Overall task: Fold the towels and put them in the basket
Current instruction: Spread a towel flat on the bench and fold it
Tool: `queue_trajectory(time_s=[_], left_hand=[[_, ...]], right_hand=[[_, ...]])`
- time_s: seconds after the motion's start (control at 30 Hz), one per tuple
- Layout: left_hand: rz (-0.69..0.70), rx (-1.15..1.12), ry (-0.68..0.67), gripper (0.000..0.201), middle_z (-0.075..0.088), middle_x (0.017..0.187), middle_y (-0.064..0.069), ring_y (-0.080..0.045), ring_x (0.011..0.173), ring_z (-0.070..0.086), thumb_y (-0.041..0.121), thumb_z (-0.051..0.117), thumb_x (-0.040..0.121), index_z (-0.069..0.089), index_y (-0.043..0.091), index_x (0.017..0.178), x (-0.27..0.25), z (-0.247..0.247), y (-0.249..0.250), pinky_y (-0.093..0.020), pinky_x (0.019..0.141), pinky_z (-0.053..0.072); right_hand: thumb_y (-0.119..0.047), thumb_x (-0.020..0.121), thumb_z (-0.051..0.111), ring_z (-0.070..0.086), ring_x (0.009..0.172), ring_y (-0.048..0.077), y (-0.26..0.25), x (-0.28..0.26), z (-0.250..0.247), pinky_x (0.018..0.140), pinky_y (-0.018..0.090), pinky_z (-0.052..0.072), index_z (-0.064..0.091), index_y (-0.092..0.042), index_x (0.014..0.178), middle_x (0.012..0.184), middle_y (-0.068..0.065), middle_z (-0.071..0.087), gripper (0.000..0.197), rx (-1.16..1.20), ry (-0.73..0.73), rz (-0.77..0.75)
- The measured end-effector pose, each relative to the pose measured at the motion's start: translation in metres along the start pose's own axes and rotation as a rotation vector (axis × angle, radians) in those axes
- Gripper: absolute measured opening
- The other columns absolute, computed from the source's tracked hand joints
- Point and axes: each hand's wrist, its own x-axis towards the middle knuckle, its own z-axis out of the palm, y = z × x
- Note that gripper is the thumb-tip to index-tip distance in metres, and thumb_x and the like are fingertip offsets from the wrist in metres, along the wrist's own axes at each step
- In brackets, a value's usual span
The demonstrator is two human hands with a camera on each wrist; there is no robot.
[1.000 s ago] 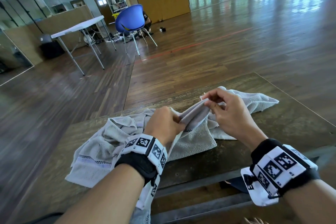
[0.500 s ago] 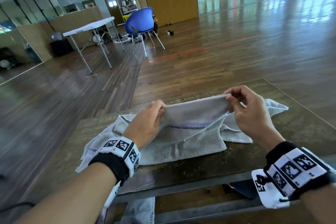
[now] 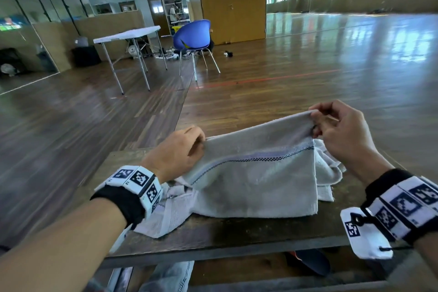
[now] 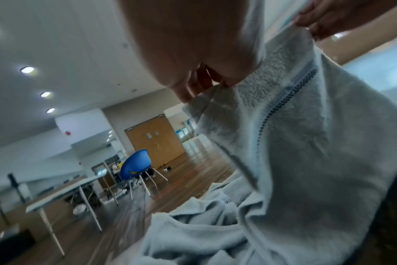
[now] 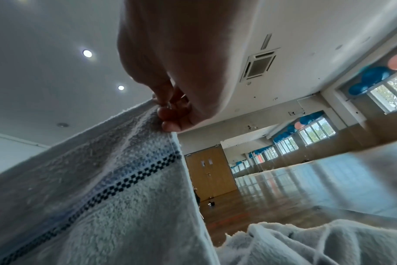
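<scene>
Your left hand [image 3: 176, 152] and right hand [image 3: 341, 135] each pinch 1 top corner of the towel [image 3: 256, 173], its long edge stretched between them, the right corner higher, the cloth hanging to the table [image 3: 237, 234] below.

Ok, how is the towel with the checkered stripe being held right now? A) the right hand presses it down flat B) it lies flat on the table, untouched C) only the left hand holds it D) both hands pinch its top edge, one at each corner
D: the left hand and the right hand each pinch a top corner of the towel, stretched between them above the table.
</scene>
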Motion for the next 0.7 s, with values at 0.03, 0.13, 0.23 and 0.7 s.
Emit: queue_trajectory(time_s=[0.03, 0.13, 0.23, 0.7], left_hand=[[-0.022, -0.016, 0.015, 0.007, 0.058, 0.085, 0.007, -0.011, 0.074, 0.054, 0.017, 0.052, 0.097, 0.054, 0.021, 0.091, -0.002, 0.001, -0.001, -0.030, 0.067, 0.044], [-0.042, -0.031, 0.008, 0.008, 0.053, 0.082, 0.009, -0.014, 0.069, 0.053, 0.019, 0.041, 0.101, 0.045, 0.022, 0.094, -0.009, 0.006, 0.000, -0.032, 0.060, 0.044], [0.036, 0.045, 0.019, 0.016, 0.056, 0.092, 0.003, -0.017, 0.070, 0.057, 0.030, 0.028, 0.107, 0.042, 0.023, 0.106, -0.019, 0.010, 0.000, -0.039, 0.063, 0.051], [-0.006, -0.180, -0.001, 0.007, 0.066, 0.092, 0.009, -0.002, 0.080, 0.062, 0.022, 0.061, 0.097, 0.061, 0.015, 0.098, -0.015, 0.005, -0.016, -0.014, 0.065, 0.048]], right_hand=[[-0.010, 0.098, 0.063, 0.056, 0.049, 0.003, -0.003, 0.000, 0.002, 0.053, 0.016, 0.051, 0.068, -0.025, 0.088, 0.058, -0.016, 0.064, 0.019, -0.008, -0.004, -0.004], [-0.011, 0.098, 0.063, 0.055, 0.047, 0.003, -0.007, -0.001, 0.006, 0.046, 0.016, 0.050, 0.068, -0.025, 0.089, 0.056, -0.015, 0.063, 0.017, -0.033, 0.001, -0.001], [-0.010, 0.098, 0.063, 0.056, 0.047, 0.002, -0.007, -0.001, 0.008, 0.050, 0.014, 0.051, 0.069, -0.024, 0.088, 0.058, -0.013, 0.063, 0.019, -0.029, 0.020, 0.020], [-0.010, 0.098, 0.063, 0.058, 0.044, 0.000, 0.021, 0.002, 0.003, 0.048, 0.007, 0.045, 0.070, -0.015, 0.096, 0.073, 0.002, 0.065, 0.009, -0.162, 0.064, 0.137]])
